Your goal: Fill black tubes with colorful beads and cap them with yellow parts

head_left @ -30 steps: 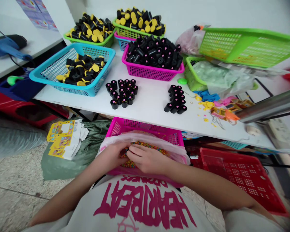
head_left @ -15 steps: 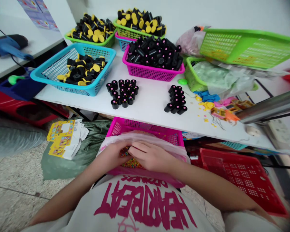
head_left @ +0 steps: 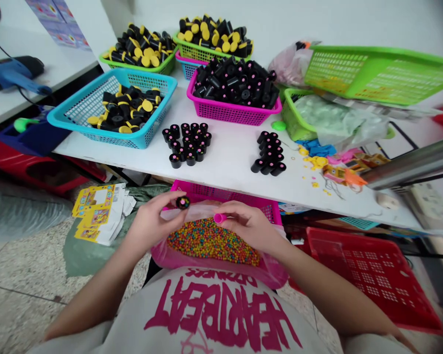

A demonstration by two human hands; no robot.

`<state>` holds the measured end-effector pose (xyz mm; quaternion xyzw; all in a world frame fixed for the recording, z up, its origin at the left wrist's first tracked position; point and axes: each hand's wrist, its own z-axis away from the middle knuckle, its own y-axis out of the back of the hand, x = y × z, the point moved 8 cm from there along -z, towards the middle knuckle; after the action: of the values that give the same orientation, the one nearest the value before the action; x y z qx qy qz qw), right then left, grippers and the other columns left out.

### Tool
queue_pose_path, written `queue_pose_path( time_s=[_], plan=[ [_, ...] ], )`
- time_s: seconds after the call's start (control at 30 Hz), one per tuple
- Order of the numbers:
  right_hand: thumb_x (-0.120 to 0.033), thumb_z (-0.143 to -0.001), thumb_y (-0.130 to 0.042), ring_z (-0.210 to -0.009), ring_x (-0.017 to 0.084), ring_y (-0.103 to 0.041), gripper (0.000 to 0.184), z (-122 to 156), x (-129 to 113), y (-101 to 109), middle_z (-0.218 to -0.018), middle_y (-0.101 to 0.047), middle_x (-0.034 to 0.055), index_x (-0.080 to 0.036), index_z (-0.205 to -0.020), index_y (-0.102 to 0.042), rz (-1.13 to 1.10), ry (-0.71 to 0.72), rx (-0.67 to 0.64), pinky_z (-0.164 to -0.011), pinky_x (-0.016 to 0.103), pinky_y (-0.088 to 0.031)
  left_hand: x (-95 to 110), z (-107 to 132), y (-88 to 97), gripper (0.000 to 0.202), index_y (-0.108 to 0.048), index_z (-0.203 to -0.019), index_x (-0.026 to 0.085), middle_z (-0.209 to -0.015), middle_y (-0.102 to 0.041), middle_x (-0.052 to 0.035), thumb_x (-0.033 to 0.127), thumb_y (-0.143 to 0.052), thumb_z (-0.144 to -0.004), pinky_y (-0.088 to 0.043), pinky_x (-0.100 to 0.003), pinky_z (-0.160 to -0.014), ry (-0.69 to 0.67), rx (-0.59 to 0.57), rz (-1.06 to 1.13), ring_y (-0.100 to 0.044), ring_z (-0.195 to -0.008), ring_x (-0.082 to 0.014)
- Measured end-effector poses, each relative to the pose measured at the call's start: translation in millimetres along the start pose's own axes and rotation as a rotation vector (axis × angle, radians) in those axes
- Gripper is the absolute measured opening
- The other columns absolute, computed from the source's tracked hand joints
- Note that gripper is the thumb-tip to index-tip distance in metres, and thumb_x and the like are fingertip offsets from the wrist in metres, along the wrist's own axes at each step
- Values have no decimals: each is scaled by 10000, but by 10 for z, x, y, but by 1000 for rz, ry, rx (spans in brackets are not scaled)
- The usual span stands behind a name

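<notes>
My left hand [head_left: 147, 223] pinches a small black cylinder [head_left: 182, 202], its open end facing up with a pink centre and some coloured beads around it. In my right hand [head_left: 253, 227], between thumb and fingers, is a small bright pink tube [head_left: 220, 218]. Below both hands lies a heap of tiny multicoloured beads [head_left: 214, 242] in a clear plastic bag [head_left: 199, 212], which lines a pink basket [head_left: 268, 202] at my lap. On the table stand a left group of black cylinders [head_left: 190, 142] and a right group of black cylinders [head_left: 269, 153], all with pink centres.
A blue basket [head_left: 64, 120] holds black pieces with yellow caps. Behind the groups, a magenta basket [head_left: 229, 114] is heaped with black cylinders. Green baskets [head_left: 195, 50] stand at the back. A metal pole [head_left: 409, 160] slants at right, above a red crate [head_left: 384, 275].
Both hands have risen out of the beads and moved apart. The black cylinder and pink tube now show in them, and the bead heap is uncovered.
</notes>
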<state>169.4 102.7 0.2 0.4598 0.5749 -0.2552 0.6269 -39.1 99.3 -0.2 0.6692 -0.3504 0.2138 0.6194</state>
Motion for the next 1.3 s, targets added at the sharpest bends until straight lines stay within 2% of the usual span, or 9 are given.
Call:
queue_pose_path(
  time_s=[0.23, 0.5, 0.67, 0.77, 0.83, 0.93, 1.1, 1.2, 1.3],
  plan=[
    [-185, -904, -595, -999, 158, -667, 225, 40, 34, -94, -1081, -711, 58, -229, -1100, -698, 199, 19, -110, -878, 314, -551, -157, -195, 192, 420, -645, -1147, 202, -1029, -732, -57, 427, -689, -796, -576, -325, -856, 82, 119, 116, -705, -875, -187],
    [12, -853, -475, -1040, 273, -651, 326, 314, 726, -516, -1112, -663, 185, -94, -1064, -700, 1117, -219, -528, -887, 365, -537, -546, -774, 483, 755, -429, -1361, 225, -920, -745, -44, 405, -773, -714, -549, -354, -814, 233, 370, -184, -707, -798, -210],
    [5, -879, -451, -942, 258, -676, 313, 342, 893, -733, -1054, -669, 178, -78, -1078, -678, 1128, -157, -604, -754, 329, -564, -616, -1047, 342, 864, -316, -1420, 206, -1057, -703, -86, 374, -788, -717, -541, -381, -839, 136, 272, -136, -685, -860, -222],
    [-23, -892, -474, -894, 237, -676, 262, 336, 944, -871, -1024, -677, 158, -84, -1046, -676, 1090, -90, -622, -710, 303, -555, -335, -1055, 364, 865, -343, -1405, 177, -1255, -579, -157, 345, -813, -699, -529, -424, -886, -52, 454, -179, -631, -999, -257],
    [-51, -896, -500, -877, 228, -670, 215, 316, 958, -969, -1026, -678, 147, -91, -1019, -671, 1056, -31, -636, -687, 288, -542, 33, -1086, 184, 644, -458, -1313, 165, -1220, -576, -145, 338, -760, -771, -518, -416, -911, -251, 476, -176, -603, -1040, -251],
    [-79, -872, -553, -791, 195, -652, 145, 255, 978, -1112, -1007, -681, 127, -111, -972, -653, 995, 37, -657, -638, 264, -515, 630, -1296, -606, 356, -537, -1232, 169, -1149, -630, -108, 283, -610, -903, -531, -345, -870, -492, 38, -75, -633, -944, -181],
    [-55, -821, -565, -673, 166, -625, 149, 96, 1020, -1302, -971, -675, 107, -132, -932, -628, 872, 67, -624, -576, 257, -480, 1094, -1687, -1611, 621, -429, -1403, 106, -1377, -549, -192, 339, -649, -871, -480, -376, -975, -481, -272, -87, -599, -1143, -254],
    [-55, -788, -578, -723, 187, -641, 189, 17, 1024, -1345, -1013, -684, 119, -120, -953, -643, 771, 65, -602, -630, 271, -501, 1109, -1747, -1671, 426, -557, -1293, 128, -1221, -666, -140, 291, -595, -901, -486, -369, -946, -436, -276, -99, -633, -1081, -242],
    [-27, -741, -580, -887, 215, -663, 308, -27, 1015, -1291, -1068, -705, 115, -112, -1023, -669, 615, 30, -576, -779, 279, -515, 1045, -1533, -1336, 410, -602, -1237, 152, -1100, -712, -91, 256, -664, -845, -504, -307, -860, -402, -283, -1, -670, -897, -179]
  ],
)
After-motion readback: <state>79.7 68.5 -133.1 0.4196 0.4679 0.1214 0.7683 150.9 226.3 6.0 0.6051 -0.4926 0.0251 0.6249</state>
